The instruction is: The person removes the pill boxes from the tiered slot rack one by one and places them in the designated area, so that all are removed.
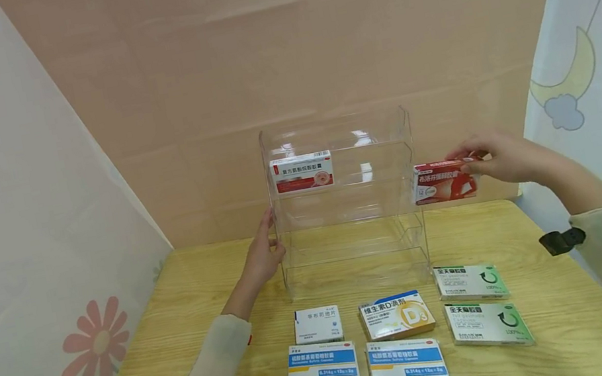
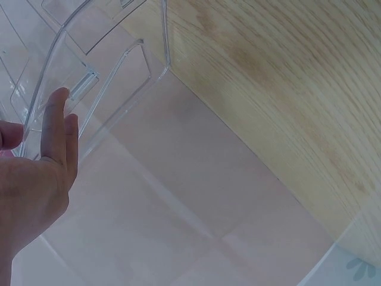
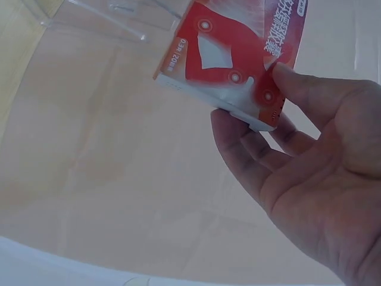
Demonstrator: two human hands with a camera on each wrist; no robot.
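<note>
A clear plastic display rack [image 1: 354, 249] with several tiers stands on the table. My left hand [image 1: 262, 255] is at its left side panel; in the left wrist view the panel's edge [image 2: 43, 89] runs between the thumb and the long fingers [image 2: 55, 128]. My right hand [image 1: 498, 160] grips a red and white medicine box [image 1: 444, 181] by its right end, thumb on the printed face and fingers behind. The box is raised beside the rack's right edge and overlaps it in the head view. A white and red medicine box [image 1: 302, 172] sits at the left of an upper tier.
In front of the rack lie a small white box [image 1: 318, 326], an orange vitamin D box [image 1: 396, 316], two blue and white boxes [image 1: 321, 371] and two green and white boxes [image 1: 471, 282]. The wooden table [image 1: 212, 264] meets a peach backdrop [image 1: 300, 47] behind.
</note>
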